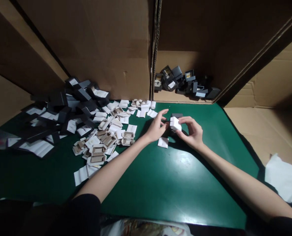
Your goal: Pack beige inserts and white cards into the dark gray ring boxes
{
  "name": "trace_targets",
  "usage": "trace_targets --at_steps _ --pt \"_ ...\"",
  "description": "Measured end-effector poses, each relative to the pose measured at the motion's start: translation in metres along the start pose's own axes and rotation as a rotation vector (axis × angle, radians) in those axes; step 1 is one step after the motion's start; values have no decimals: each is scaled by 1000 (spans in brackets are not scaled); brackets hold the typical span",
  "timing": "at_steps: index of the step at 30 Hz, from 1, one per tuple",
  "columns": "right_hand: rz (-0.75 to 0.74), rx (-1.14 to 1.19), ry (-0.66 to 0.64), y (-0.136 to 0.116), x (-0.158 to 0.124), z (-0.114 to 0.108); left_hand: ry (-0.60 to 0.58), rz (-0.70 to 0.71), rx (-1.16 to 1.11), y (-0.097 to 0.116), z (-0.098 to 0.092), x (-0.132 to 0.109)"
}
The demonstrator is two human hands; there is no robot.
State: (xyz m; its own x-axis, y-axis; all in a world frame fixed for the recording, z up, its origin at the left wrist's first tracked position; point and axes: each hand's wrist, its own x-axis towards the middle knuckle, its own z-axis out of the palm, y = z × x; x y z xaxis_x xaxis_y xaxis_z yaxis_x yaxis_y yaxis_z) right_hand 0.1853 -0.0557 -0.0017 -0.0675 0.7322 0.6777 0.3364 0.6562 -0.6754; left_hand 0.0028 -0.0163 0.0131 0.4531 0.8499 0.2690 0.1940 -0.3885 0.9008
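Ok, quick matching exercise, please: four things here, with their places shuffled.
1. small white block
2. larger heap of black boxes
3. lone white paper
4. smaller group of black boxes

A. just below the left hand in the picture
B. inside the open cardboard box
C. held by the right hand
D. left part of the green table

Pairs: 1-C, 2-D, 3-A, 4-B

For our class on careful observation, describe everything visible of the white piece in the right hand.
The white piece is small and blocky, with angular edges, and looks like folded paper or card. The right hand pinches it by its right side, above the green table, a dark object behind. The left hand is beside it, apparently not touching.
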Motion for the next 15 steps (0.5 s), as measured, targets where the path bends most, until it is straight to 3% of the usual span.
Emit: trace_targets --at_steps 3,7,15 --pt "29 46 -126 -3 1 -2 -80 -17 -29 -7 4 -3" --pt "74 84 -286 -7 2 -4 -88 -44 -1 -13 3 -3" --pt "167 262 -371 -12 4 0 -24 -79 95 -24 10 1"
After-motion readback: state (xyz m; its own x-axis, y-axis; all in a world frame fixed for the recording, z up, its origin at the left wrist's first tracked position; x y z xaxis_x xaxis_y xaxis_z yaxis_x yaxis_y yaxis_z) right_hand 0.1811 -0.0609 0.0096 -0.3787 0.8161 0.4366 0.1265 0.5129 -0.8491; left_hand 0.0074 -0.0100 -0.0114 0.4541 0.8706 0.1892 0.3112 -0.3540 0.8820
